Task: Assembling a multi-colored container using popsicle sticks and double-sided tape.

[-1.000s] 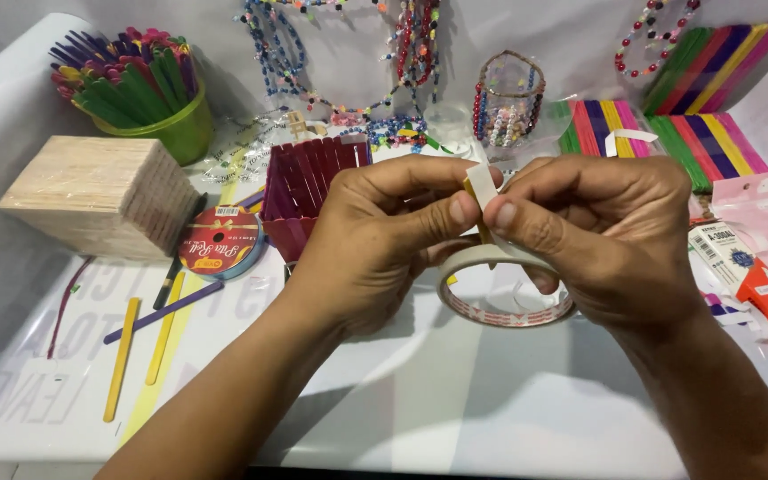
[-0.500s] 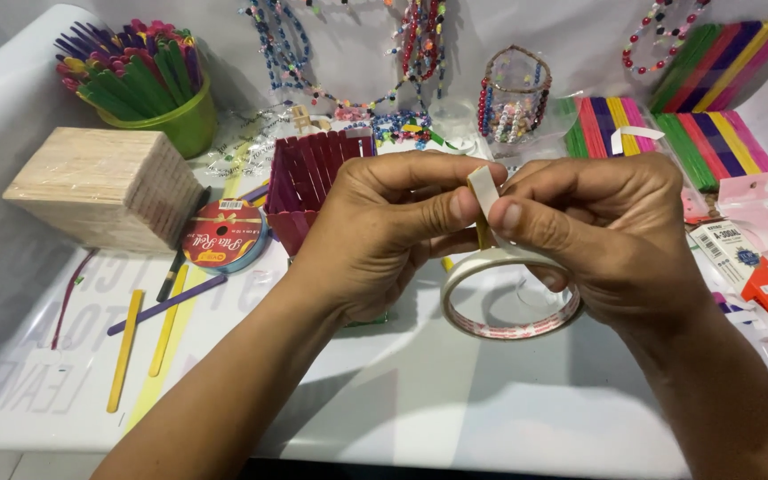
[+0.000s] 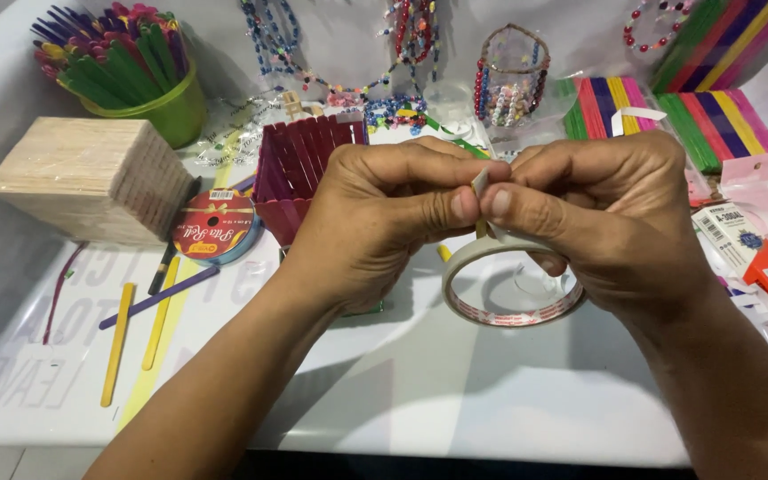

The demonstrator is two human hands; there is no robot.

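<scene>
while left hand [image 3: 375,222] and right hand [image 3: 606,222] pinch, tape roll [image 3: 510,289] hangs, hole facing camera

Tape roll [image 3: 510,289] slightly lower, nearer camera.

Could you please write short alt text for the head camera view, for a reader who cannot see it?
Two bare hands, left hand and right hand, pinch the free end of a tape roll above a white table. Behind them stand a red stick box, a wooden block and a green cup of coloured sticks.
</scene>
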